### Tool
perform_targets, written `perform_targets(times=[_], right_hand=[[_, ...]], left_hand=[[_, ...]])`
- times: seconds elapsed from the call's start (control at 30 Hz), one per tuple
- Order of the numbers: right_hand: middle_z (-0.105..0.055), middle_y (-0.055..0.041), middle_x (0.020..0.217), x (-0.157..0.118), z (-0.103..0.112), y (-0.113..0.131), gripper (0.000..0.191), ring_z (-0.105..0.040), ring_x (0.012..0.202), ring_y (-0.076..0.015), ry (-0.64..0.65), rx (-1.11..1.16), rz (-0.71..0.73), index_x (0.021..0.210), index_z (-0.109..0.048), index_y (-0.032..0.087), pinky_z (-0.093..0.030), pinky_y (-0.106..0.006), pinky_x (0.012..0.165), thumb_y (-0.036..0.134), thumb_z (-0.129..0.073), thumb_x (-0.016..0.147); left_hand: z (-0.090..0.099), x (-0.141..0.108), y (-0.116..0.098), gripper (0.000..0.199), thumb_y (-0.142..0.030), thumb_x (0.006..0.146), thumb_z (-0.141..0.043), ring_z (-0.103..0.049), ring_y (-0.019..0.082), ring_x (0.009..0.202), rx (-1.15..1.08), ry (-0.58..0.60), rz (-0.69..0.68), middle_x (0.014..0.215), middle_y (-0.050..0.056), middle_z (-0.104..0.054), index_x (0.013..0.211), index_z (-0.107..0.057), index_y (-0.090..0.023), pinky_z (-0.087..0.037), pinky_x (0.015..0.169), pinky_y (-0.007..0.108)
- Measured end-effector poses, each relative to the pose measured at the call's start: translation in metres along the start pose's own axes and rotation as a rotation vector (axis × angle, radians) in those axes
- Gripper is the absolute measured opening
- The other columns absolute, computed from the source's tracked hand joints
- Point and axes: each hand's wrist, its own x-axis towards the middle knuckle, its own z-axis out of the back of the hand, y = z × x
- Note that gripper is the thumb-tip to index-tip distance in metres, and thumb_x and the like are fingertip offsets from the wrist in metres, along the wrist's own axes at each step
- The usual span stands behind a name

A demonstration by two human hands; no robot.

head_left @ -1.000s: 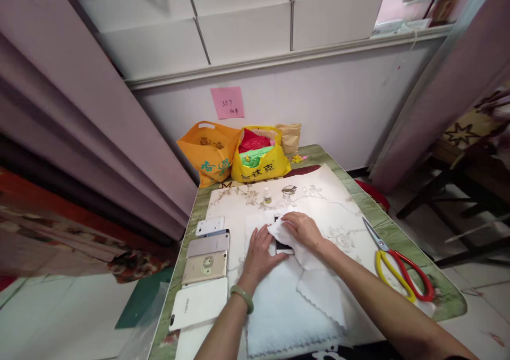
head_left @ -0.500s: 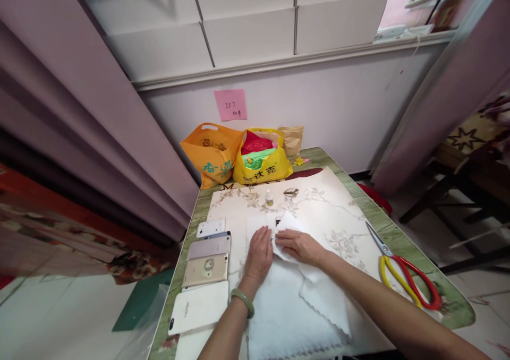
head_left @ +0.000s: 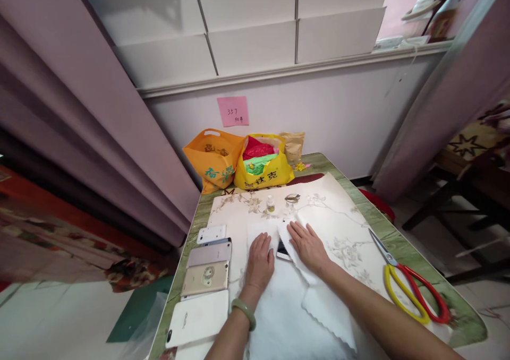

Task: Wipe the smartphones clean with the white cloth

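Note:
My left hand (head_left: 260, 262) lies flat on a white cloth (head_left: 279, 312), fingers spread, with a green bangle on the wrist. To its right, my right hand (head_left: 308, 246) rests on a folded flap of white cloth (head_left: 294, 248), its fingers extended. Between the hands a phone (head_left: 283, 251) shows partly, its dark screen and white end visible; the flap covers the rest. Beyond the hands stand a small bottle (head_left: 270, 203) and a small dark metal item (head_left: 292, 198) that I cannot make out.
Several phones (head_left: 205, 277) lie in a column at the left. Large scissors (head_left: 402, 275) with red and yellow handles lie open at the right. An orange bag (head_left: 213, 161), a yellow bag (head_left: 265, 177) and a brown pouch (head_left: 294, 146) stand at the back, against the wall.
My right hand and the cloth flap have moved right, away from my left hand. More of the phone shows between them. The fingers of both hands are more spread.

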Motion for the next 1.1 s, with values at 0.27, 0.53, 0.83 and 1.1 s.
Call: perform_targets(times=[0.27, 0.53, 0.83, 1.1], right_hand=[[-0.049, -0.0093, 0.145, -0.026, 0.020, 0.016, 0.048, -0.037, 0.139, -0.0233, -0.032, 0.033, 0.131, 0.144, -0.043, 0.018, -0.006, -0.052, 0.120, 0.037, -0.034, 0.101], [-0.044, -0.0084, 0.149, 0.003, 0.018, 0.001, 0.051, -0.038, 0.139, -0.0232, 0.089, 0.104, 0.136, 0.147, -0.039, 0.022, -0.007, -0.055, 0.118, 0.042, -0.036, 0.100], [-0.039, -0.0115, 0.151, -0.016, 0.021, 0.005, 0.050, -0.033, 0.141, -0.0257, 0.039, 0.060, -0.011, 0.147, -0.038, 0.017, 0.006, -0.057, 0.117, 0.036, -0.030, 0.101], [-0.046, -0.0056, 0.147, -0.002, 0.029, 0.004, 0.047, -0.038, 0.138, -0.0246, 0.183, 0.219, 0.171, 0.144, -0.042, 0.029, 0.004, -0.062, 0.115, 0.042, -0.040, 0.099]], left_hand=[[0.001, 0.000, 0.000, 0.040, -0.016, 0.090, -0.044, -0.047, 0.025, 0.131, 0.006, 0.012, 0.006, 0.135, 0.013, -0.057, 0.128, -0.056, -0.016, -0.043, 0.109, 0.049], [0.012, -0.001, -0.007, 0.041, -0.018, 0.089, -0.048, -0.043, 0.027, 0.134, 0.009, 0.051, -0.087, 0.144, 0.012, -0.048, 0.129, -0.055, -0.021, -0.039, 0.111, 0.053], [0.014, 0.000, -0.009, 0.047, -0.043, 0.085, -0.062, -0.049, 0.031, 0.128, -0.019, 0.102, -0.149, 0.138, 0.014, -0.054, 0.125, -0.056, -0.021, -0.040, 0.109, 0.056], [0.012, 0.000, -0.010, 0.041, -0.043, 0.085, -0.063, -0.053, 0.030, 0.124, -0.009, 0.087, -0.156, 0.131, 0.015, -0.060, 0.118, -0.060, -0.019, -0.043, 0.107, 0.055]])
